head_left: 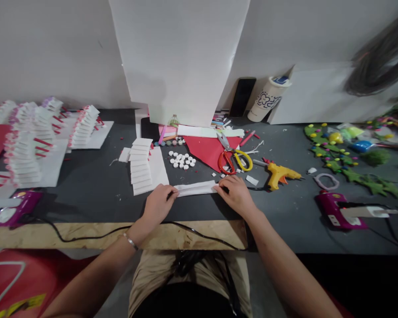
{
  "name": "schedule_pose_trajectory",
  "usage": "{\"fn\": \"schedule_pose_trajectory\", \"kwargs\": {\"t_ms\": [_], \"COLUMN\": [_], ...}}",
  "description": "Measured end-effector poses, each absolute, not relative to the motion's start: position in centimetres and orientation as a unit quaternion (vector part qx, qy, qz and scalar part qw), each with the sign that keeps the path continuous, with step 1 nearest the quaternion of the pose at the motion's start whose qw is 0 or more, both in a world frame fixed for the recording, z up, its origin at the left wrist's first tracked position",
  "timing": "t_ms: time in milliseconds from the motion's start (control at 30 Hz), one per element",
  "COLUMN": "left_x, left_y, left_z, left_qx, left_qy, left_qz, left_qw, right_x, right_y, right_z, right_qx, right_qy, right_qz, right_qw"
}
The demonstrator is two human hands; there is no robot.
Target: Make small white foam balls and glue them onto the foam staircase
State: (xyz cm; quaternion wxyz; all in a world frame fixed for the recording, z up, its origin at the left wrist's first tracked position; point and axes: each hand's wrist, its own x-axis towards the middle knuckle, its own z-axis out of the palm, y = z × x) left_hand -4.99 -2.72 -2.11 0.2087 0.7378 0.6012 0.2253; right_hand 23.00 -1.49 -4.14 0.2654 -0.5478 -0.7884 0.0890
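A narrow white paper strip point(196, 189) stretches between my two hands, low over the dark tabletop. My left hand point(159, 202) is closed on its left end, thumb against fingers. The right end is pinched by my right hand point(235, 194). Just behind my left hand stands a stack of overlapping white folded pieces point(141, 165) on a white sheet point(158, 165). Small white round discs point(182, 160) lie in a group beyond the strip. Scissors point(230, 154) with red and yellow handles rest on red paper point(202, 150) beyond my right hand.
A yellow glue gun point(280, 176) lies to the right. Purple power strips point(338, 210) sit at both sides, and a black cable point(199, 232) runs along the front edge. Finished-looking white and red paper models point(26, 154) fill the left. A tumbler point(267, 99) stands behind.
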Motion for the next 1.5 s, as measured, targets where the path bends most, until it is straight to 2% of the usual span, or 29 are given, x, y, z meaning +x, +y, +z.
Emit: {"fn": "schedule_pose_trajectory", "kwargs": {"t_ms": [333, 700, 767, 900, 967, 1033, 1100, 1167, 1267, 1367, 1500], "left_x": [-4.6, -4.6, -4.5, -2.5, -0.8, 0.9, 2.3, 3.2, 4.0, 4.7, 5.5], "left_y": [-1.4, -1.7, -2.0, -2.4, -1.9, -0.8, 0.6, 1.9, 3.1, 3.2, 2.7], "left_z": [-1.3, -0.3, 0.3, 2.8, 3.8, 4.3, 4.1, 3.6, 2.7, 2.3, 1.9], "left_qx": [0.757, 0.764, 0.779, 0.821, 0.853, 0.872, 0.861, 0.816, 0.711, 0.638, 0.599], "left_qy": [0.602, 0.586, 0.579, 0.547, 0.493, 0.456, 0.453, 0.470, 0.492, 0.488, 0.487], "left_qz": [0.156, 0.155, 0.145, 0.162, 0.172, 0.166, 0.155, 0.169, 0.258, 0.308, 0.325], "left_qw": [0.203, 0.219, 0.193, 0.037, 0.018, 0.069, 0.172, 0.293, 0.431, 0.511, 0.546], "right_x": [22.2, 21.6, 21.7, 22.1, 22.3, 22.7, 23.2, 23.7, 23.9, 23.5, 22.7], "right_y": [-0.9, -0.6, -0.6, -0.8, -0.8, -0.6, -0.2, 0.5, 1.6, 2.2, 2.1], "right_z": [-3.4, -2.1, -1.9, -1.1, -0.3, 0.7, 1.6, 2.2, 2.1, 1.3, 0.3], "right_qx": [-0.590, -0.570, -0.549, -0.501, -0.479, -0.462, -0.456, -0.463, -0.479, -0.494, -0.483], "right_qy": [-0.783, -0.792, -0.802, -0.827, -0.839, -0.844, -0.832, -0.790, -0.683, -0.615, -0.566], "right_qz": [0.047, 0.087, 0.090, 0.100, 0.099, 0.103, 0.131, 0.197, 0.325, 0.421, 0.486], "right_qw": [0.190, 0.200, 0.219, 0.236, 0.239, 0.253, 0.287, 0.351, 0.445, 0.448, 0.457]}}
